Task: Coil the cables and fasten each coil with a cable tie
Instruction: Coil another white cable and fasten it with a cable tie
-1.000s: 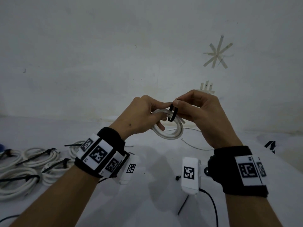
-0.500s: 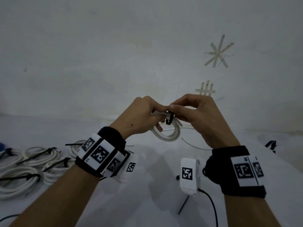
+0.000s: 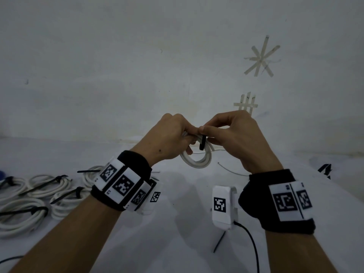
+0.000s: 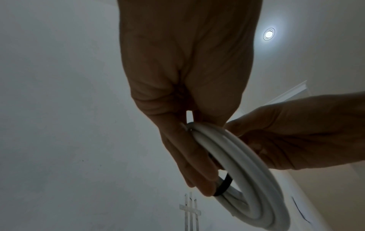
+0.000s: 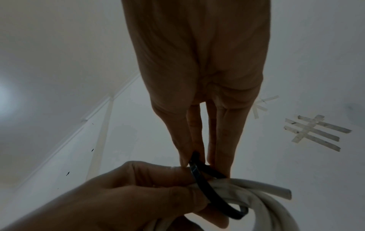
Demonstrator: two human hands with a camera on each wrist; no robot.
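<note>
Coil: my left hand (image 3: 167,138) grips the white cable coil (image 3: 197,162) at its top, fingers curled round the strands, holding it up above the table (image 3: 177,243).
Tie: my right hand (image 3: 236,142) pinches the black cable tie (image 3: 202,143) looped round the coil's top, thumb and fingertips closed on it.
Room to move: open table lies below the coil; the white wall (image 3: 118,66) stands behind it.
Left of the coil: several tied coils (image 3: 29,194) lie grouped by the table's left edge, partly cut off.
Hard to see: my fingers cover the tie's head, so I cannot tell whether it is locked.
Wall: tape marks (image 3: 261,56) above and right of the coil.
</note>
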